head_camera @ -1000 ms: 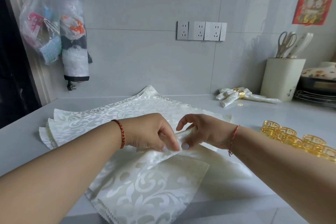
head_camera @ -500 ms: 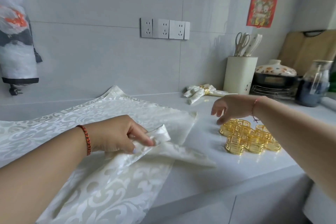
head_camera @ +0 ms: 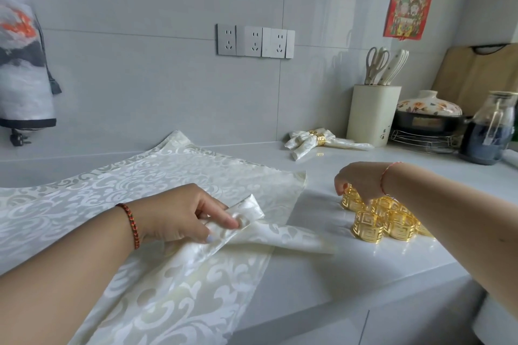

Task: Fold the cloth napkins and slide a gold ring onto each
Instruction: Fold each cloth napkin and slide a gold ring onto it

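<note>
On the counter [head_camera: 322, 269] my left hand [head_camera: 185, 213] pinches the folded napkin [head_camera: 252, 230] by its gathered middle, on top of the flat napkins. My right hand [head_camera: 361, 179] curls over one gold ring [head_camera: 351, 200] in the cluster; whether it grips, I cannot tell. Next I must lift this ring and slide it onto the napkin's end.
</note>
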